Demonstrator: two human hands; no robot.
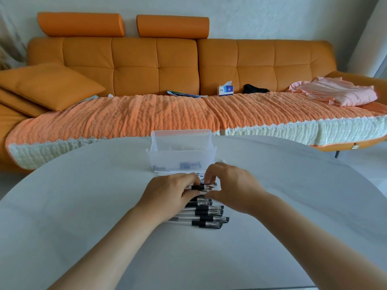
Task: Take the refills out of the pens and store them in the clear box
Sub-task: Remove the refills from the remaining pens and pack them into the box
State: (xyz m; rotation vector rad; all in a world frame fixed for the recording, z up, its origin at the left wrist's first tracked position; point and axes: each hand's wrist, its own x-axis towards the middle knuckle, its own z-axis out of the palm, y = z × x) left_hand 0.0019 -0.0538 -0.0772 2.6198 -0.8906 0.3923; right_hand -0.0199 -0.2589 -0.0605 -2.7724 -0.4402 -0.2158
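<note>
- Head view showed one pen [202, 187] held crosswise between both hands, right above the pile of pens [207, 214] in the middle of the counter [83, 206].
- The left hand [171, 192] had its fingers [189, 181] curled round the black grip end. The right hand [232, 185] had its fingers [209, 174] pinching the tip end, thumb underneath.
- My guess is this was the unscrewing bit. Best way would be to hold the left steady, twist only with the right, and stay low over the pile so a loose tip couldn't roll away.
- Thin white sticks [167, 172], probably refills, lay on the counter just in front of the clear box [180, 155], not inside it, so I'd say they needed dropping in.
- The box stood just beyond the hands with some dark bits at the bottom, but the walls were too frosted to say what they were.
- The hands covered most of the held pen, so I couldn't tell if the tip was loose. The far end of the pile was hidden too.
- An orange sofa [134, 65] ran along behind.
</note>
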